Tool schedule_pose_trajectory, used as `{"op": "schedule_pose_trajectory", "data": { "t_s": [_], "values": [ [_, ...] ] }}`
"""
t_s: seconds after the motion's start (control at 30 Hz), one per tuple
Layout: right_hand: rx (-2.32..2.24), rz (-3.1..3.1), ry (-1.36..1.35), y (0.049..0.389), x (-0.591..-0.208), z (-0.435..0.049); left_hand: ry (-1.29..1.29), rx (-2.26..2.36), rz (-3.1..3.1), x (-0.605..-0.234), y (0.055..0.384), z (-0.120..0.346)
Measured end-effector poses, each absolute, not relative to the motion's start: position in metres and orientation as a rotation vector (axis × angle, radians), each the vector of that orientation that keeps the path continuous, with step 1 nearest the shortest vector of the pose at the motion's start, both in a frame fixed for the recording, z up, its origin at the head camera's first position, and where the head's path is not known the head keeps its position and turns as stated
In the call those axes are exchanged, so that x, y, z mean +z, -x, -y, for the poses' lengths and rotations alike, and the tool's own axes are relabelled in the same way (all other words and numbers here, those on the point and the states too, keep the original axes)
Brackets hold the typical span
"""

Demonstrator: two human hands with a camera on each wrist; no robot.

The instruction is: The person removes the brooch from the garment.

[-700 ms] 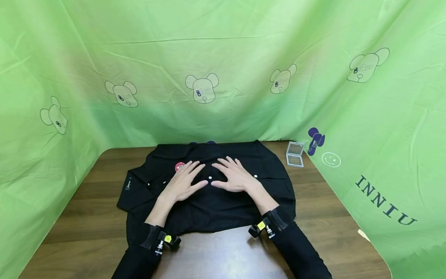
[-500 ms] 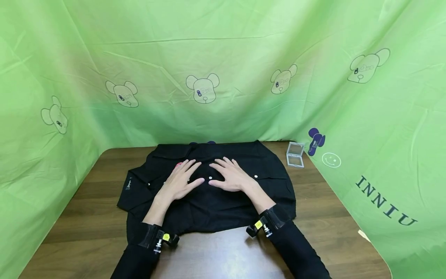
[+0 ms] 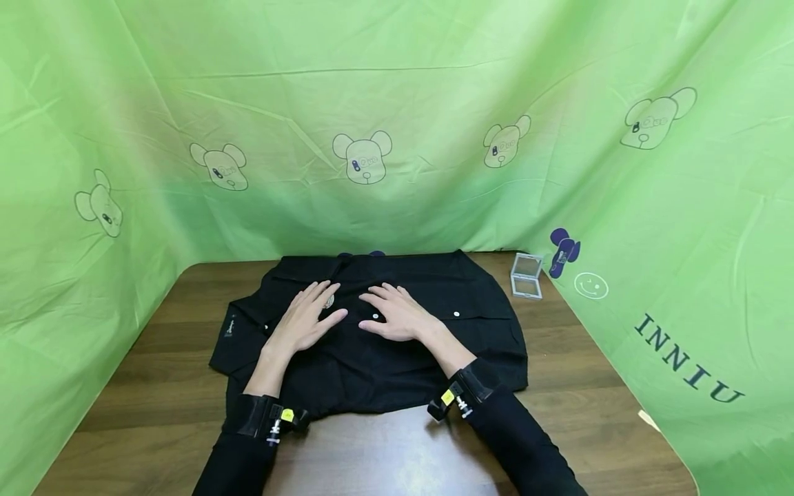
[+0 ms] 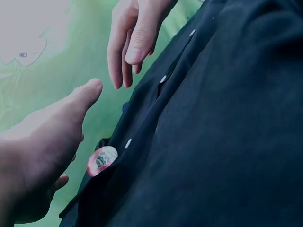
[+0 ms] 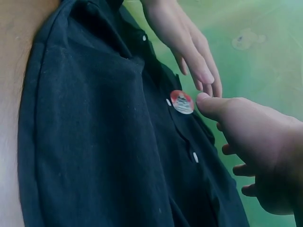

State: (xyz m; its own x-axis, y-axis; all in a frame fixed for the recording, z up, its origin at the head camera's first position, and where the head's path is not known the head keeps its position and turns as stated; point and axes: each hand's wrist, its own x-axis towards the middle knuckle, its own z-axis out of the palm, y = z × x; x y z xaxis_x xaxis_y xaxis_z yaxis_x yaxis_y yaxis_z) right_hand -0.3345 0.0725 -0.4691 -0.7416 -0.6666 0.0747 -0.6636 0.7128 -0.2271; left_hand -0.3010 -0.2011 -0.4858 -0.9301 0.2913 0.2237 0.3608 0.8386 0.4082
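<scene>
A black button-up shirt [image 3: 378, 372] lies spread on the table, its row of white buttons [image 3: 375, 316] running sideways. Over the shirt's left half is my left hand [image 3: 300, 322], fingers extended and thumb apart. Just beyond its thumb a round red-and-white badge [image 4: 102, 161] sits on the fabric, partly covered by the fingers in the head view. My right hand [image 3: 397, 317] is over the middle, palm down with fingers spread, its thumb near a button. Both wrist views show a gap between the hands and the cloth. Neither hand holds anything.
Toward the back right of the wooden table [image 3: 577, 399] stands a small opened clear case [image 3: 526, 275]. Green curtain [image 3: 397, 83] printed with bear heads closes off the back and sides. A pale scrap [image 3: 648, 417] lies at the right table edge.
Both hands have drifted left over the shirt and slightly toward the person. The badge, earlier beyond the left fingertips, now shows between the left hand's fingers and thumb. The shirt stays put.
</scene>
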Motion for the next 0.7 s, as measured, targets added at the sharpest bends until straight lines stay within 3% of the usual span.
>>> {"op": "schedule_pose_trajectory", "data": {
  "t_s": [0.7],
  "values": [
    [-0.414,-2.908,1.201,0.353,-0.476,-0.043,0.459,-0.699,2.840,-0.495,0.305,0.221]
  ]
}}
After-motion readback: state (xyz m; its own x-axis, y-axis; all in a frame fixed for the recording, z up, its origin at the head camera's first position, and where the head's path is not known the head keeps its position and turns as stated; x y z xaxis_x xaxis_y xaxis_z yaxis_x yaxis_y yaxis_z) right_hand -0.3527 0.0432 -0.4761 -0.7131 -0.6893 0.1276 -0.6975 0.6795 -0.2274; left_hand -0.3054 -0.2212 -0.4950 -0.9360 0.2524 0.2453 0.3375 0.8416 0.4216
